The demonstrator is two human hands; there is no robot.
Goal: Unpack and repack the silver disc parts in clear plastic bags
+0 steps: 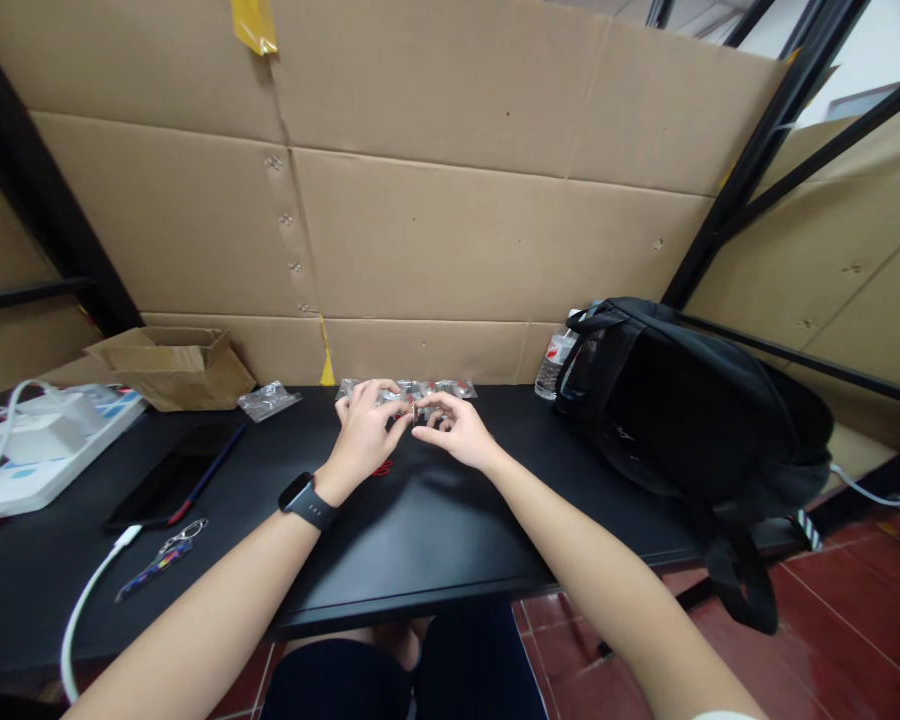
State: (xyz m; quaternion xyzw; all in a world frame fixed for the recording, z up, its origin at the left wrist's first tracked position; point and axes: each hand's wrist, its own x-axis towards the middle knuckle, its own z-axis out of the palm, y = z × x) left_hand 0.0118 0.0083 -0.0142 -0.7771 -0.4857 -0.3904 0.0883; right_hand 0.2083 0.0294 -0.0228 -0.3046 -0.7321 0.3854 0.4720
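Observation:
Over the middle of the black table, my left hand [366, 425] and my right hand [454, 432] meet fingertip to fingertip. Both are closed in a pinch around a small thin shiny piece [414, 411], too small to name. A dark watch is on my left wrist. Beneath my left hand a red cord [382, 468] lies on the table, partly covered by the hand. Just behind my fingers, several small transparent plastic bags [450, 387] with red and silvery bits inside are partly hidden.
A black backpack [690, 400] and a water bottle [555, 362] stand right. Left are a paper bag [176, 370], a plastic packet [268, 401], a phone [166, 475], a pen [208, 475], a keychain [161, 560] and a power strip [60, 460]. Cardboard [435, 230] walls the back.

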